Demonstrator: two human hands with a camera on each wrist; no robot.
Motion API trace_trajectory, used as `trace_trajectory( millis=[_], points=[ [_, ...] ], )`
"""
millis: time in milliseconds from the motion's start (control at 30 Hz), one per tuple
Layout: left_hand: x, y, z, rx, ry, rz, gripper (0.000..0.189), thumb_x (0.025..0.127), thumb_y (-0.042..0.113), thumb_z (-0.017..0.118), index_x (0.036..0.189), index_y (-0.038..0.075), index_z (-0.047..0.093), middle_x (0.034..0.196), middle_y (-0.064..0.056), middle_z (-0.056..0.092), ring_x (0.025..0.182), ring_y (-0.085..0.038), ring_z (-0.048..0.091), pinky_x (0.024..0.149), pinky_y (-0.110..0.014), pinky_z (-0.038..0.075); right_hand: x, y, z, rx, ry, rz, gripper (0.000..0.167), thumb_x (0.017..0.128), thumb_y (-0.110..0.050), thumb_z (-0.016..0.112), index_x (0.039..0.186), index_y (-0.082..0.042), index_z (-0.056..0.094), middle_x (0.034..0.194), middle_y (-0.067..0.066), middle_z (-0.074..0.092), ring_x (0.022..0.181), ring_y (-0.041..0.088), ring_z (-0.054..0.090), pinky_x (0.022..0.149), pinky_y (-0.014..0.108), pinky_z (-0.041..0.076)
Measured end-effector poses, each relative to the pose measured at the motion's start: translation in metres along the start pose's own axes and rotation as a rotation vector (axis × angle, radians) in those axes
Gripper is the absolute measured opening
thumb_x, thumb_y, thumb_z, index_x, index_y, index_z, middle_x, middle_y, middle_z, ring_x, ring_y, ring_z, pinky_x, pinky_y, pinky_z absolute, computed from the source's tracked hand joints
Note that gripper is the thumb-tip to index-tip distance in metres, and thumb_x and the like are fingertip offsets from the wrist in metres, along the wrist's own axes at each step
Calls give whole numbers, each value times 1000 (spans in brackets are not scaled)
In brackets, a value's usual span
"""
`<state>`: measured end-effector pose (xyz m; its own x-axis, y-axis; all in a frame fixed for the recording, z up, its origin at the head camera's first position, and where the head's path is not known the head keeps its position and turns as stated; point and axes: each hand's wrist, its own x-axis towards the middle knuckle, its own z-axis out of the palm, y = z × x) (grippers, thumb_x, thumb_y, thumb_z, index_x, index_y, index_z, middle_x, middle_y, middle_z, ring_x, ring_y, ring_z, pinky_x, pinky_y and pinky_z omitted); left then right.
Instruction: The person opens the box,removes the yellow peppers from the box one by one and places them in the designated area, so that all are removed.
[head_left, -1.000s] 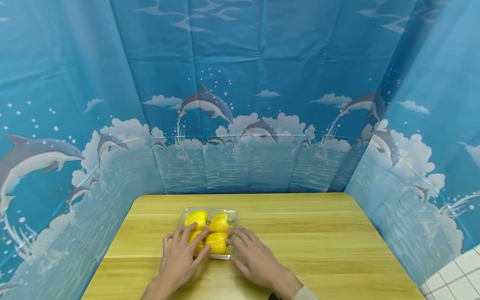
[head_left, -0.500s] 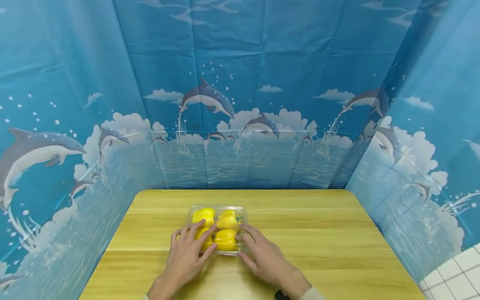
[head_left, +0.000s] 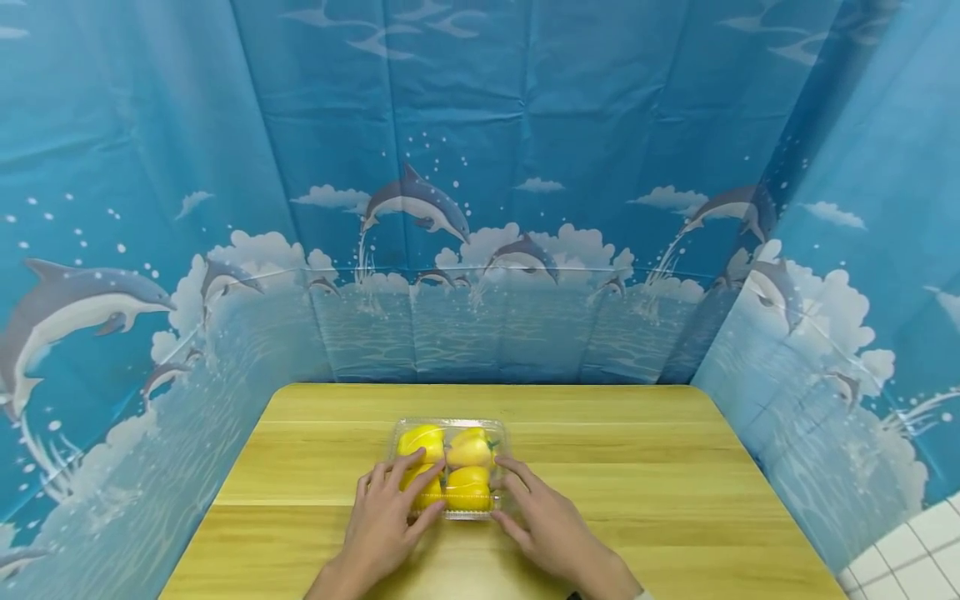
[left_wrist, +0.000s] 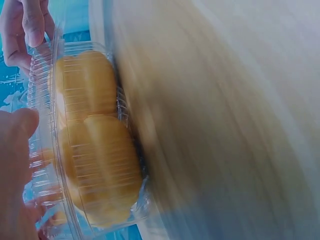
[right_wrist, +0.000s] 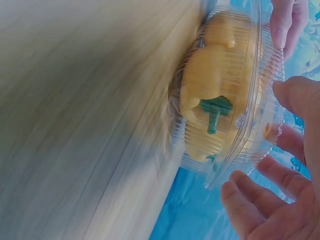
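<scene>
A clear plastic clamshell box [head_left: 468, 514] lies on the table, its lid down over several yellow bell peppers [head_left: 468, 487]. My left hand [head_left: 384, 518] rests on the lid's left part with its fingers spread and slightly bent, covering part of one pepper. At the box's right side is my right hand [head_left: 553, 523], its fingertips at the lid's edge. In the left wrist view, the left thumb [left_wrist: 22, 125] lies at the ribbed lid. The right wrist view shows a green stem [right_wrist: 216, 106] through the plastic, with the right fingers loosely extended beside the lid.
The wooden table [head_left: 637, 483] extends to both sides and behind the box. A blue dolphin-print curtain [head_left: 525, 333] encloses its back and sides. White floor tiles [head_left: 907, 554] show at the lower right.
The box of peppers has slid to the right across the table, both hands moving along with it. Their finger positions on the box look much the same.
</scene>
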<state>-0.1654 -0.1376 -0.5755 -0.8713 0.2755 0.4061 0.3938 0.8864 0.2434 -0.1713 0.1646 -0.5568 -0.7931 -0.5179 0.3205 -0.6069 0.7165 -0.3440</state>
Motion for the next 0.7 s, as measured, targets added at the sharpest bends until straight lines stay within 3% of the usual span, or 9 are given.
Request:
trace_trajectory(
  millis=[300, 700],
  points=[
    [1, 11, 5, -20, -65, 13, 63, 112, 55, 76, 171, 43, 60, 180, 0, 55, 146, -36, 59, 111, -61, 53, -8, 9, -5, 45, -15, 48, 35, 113, -31, 80, 141, -13, 70, 172, 9, 61, 123, 22, 81, 94, 39, 72],
    [1, 25, 14, -34, -52, 69, 68, 111, 54, 77, 175, 44, 54, 185, 1, 50, 151, -33, 58, 110, -56, 55, -24, 26, -17, 92, 36, 45, 20, 113, -25, 81, 128, -18, 70, 167, 8, 65, 106, 16, 81, 83, 30, 68]
  ],
)
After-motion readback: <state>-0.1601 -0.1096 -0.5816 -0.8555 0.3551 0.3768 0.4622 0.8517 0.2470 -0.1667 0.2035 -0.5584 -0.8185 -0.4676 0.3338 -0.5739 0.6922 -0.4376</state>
